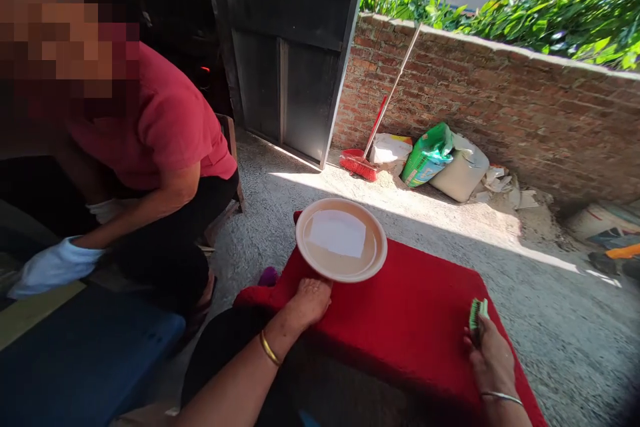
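Note:
A light green scrubbing brush [479,317] with dark bristles is gripped in my right hand [493,353], above the right end of a table covered with red cloth [420,293]. My left hand [313,300] is closed, its fingers curled downward beside the near rim of a round beige basin [341,278]. What those fingers hold, if anything, is hidden. Liquid in the basin reflects a bright patch, and the basin stands at the far left part of the red cloth.
To the left sits a person in a red shirt [175,107] wearing white gloves [57,267], beside a blue surface [100,353]. A dark metal door [305,93] stands behind. Along the brick wall [450,93] are a red broom [359,167], a green sack [427,153] and a white sack [463,170].

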### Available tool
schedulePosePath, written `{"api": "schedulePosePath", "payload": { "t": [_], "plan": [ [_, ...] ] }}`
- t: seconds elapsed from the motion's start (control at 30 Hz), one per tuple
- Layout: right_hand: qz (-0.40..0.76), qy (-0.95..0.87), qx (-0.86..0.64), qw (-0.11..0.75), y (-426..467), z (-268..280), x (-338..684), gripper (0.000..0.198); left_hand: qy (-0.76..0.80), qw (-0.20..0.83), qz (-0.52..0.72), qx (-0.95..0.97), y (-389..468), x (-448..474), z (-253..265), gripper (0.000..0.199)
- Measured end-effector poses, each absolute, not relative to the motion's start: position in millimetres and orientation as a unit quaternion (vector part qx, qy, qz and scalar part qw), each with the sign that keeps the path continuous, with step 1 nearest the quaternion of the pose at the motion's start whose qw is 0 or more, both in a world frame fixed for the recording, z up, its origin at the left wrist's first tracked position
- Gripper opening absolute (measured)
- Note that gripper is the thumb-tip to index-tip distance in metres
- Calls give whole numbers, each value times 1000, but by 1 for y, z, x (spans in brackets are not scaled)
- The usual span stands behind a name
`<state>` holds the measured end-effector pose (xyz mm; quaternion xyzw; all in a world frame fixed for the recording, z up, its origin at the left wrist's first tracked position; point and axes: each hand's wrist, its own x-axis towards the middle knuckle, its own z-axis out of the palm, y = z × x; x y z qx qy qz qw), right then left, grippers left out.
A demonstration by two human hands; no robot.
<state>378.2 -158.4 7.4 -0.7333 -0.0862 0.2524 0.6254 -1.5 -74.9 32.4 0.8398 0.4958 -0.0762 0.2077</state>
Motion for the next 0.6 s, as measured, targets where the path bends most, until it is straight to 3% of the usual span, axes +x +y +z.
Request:
{"api": "schedulePosePath", "payload": {
  "t": [0.2,0.37,0.43,0.53,0.6],
  "plan": [
    [431,-222,-708,513,-139,-20,293,55,499,201,-86,839,-72,-2,34,41],
    [591,-318,-615,413,-159,-11,274,42,499,192,-93,840,-72,-2,31,42],
    [563,-310,-618,453,-166,0,303,46,499,190,-91,841,-74,-2,30,43],
    [377,-190,-697,580,-166,14,366,47,502,191,-95,838,-74,-2,28,44],
    [270,-121,-729,617,-161,17,400,43,506,193,-100,834,-74,-1,26,43]
  ]
}}
